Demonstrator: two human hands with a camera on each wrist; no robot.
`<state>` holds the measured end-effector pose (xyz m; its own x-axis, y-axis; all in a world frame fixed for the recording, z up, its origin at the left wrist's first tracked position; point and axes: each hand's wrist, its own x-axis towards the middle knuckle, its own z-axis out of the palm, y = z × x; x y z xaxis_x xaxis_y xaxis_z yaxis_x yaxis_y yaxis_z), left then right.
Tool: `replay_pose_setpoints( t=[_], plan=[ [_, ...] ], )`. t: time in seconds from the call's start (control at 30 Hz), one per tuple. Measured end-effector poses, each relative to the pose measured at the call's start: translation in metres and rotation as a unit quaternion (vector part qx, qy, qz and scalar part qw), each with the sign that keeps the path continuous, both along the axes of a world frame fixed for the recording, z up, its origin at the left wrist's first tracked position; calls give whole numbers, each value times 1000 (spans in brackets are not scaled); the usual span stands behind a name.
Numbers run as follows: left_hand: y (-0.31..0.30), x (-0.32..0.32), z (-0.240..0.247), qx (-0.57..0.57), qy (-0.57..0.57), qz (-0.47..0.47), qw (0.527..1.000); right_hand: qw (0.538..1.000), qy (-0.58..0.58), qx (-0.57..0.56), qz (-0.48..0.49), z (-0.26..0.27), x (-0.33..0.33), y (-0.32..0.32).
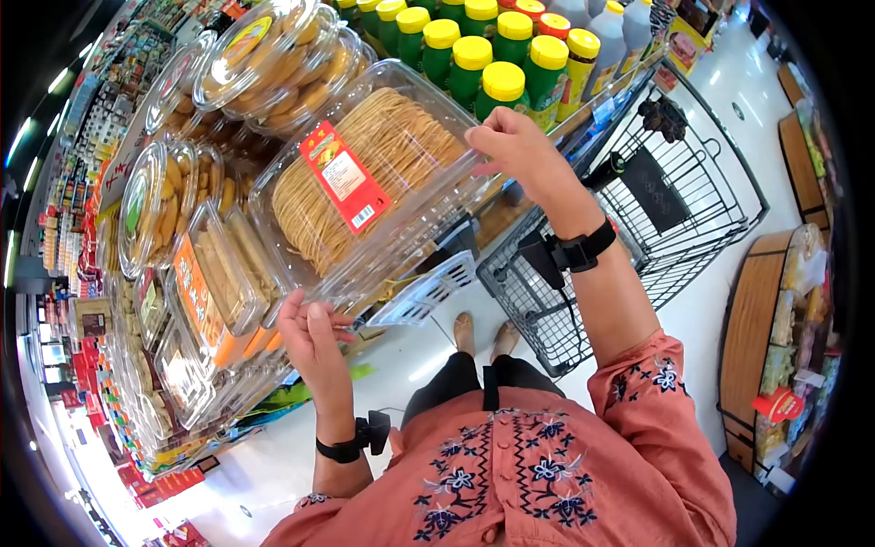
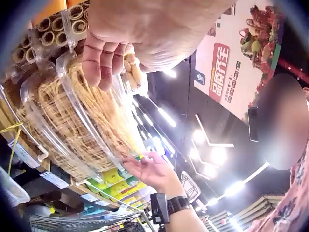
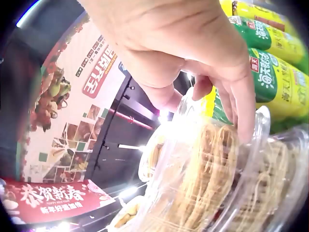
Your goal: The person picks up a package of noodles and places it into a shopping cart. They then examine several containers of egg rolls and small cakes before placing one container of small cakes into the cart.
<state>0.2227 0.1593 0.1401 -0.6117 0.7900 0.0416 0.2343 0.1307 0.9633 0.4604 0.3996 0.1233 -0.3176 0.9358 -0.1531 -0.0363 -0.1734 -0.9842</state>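
A clear plastic box of dried noodles [image 1: 401, 137], with a red and white label [image 1: 344, 178], lies tilted on the display. At its far right corner my right hand [image 1: 524, 150] pinches the rim; the right wrist view shows the fingers [image 3: 244, 113] bent over the edge. My left hand [image 1: 314, 333] is at the near left corner, thumb raised. In the left wrist view its fairly straight fingers [image 2: 99, 63] lie against the box side. Beneath is a second noodle box [image 2: 55, 125].
Round tubs of biscuits [image 1: 264, 59] and a box of pale rolls [image 1: 232, 264] stand left of the noodles. Behind are green bottles with yellow caps [image 1: 503, 84]. A shopping cart [image 1: 674, 237] stands to the right. A white plastic basket [image 1: 428, 290] hangs at the shelf front.
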Motion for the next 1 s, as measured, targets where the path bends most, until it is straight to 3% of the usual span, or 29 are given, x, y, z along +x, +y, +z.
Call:
replay_pose_setpoints(
  t=[0.33,0.53,0.63,0.73,0.8,1.0],
  plan=[
    [-19,-12,0,-11,-99,37,994,997,74,13,10,12,1,-23],
    [-20,-23,-7,46,-331,89,938,990,69,118,27,18,19,-38],
    [-25,-20,-8,85,-360,8,929,985,100,140,-2,31,34,-58],
    [-29,8,13,52,-249,0,967,984,146,98,-18,39,61,-89],
    [-30,27,22,46,-178,-52,981,980,170,88,-45,37,86,-113],
    [-8,78,14,-80,-153,-191,966,959,158,16,-236,-28,171,-182]
  ],
)
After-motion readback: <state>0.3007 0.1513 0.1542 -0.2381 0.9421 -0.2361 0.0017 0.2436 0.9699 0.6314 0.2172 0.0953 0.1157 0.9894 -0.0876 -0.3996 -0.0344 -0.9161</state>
